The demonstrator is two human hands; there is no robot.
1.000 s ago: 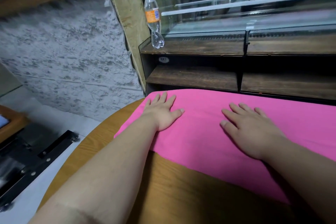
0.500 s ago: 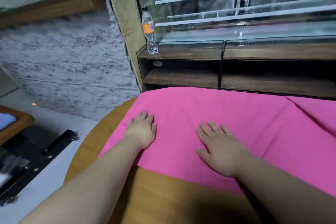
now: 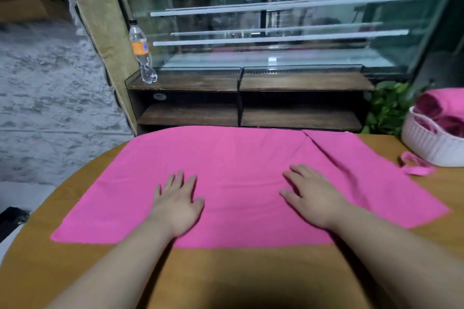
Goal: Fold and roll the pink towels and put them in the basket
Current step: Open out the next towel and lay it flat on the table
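A pink towel (image 3: pixel 238 158) lies spread flat across the round wooden table (image 3: pixel 251 278), with a diagonal fold line near its right end. My left hand (image 3: pixel 175 203) rests palm down on the towel's near left part, fingers straight. My right hand (image 3: pixel 313 195) lies flat on the towel to the right of centre, fingers spread. At the table's far right stands a white ribbed basket (image 3: pixel 431 148) holding several rolled pink towels (image 3: pixel 442 113).
A small pink strap or loop (image 3: pixel 414 165) lies on the table beside the basket. Behind the table stand a dark wooden shelf unit (image 3: pixel 251 113) and a glass display case with a plastic bottle (image 3: pixel 141 52). A green plant (image 3: pixel 386 108) sits by the basket.
Both hands have slid toward me and to the right over the towel. The view has swung right, bringing the towel's right end and the basket into sight.
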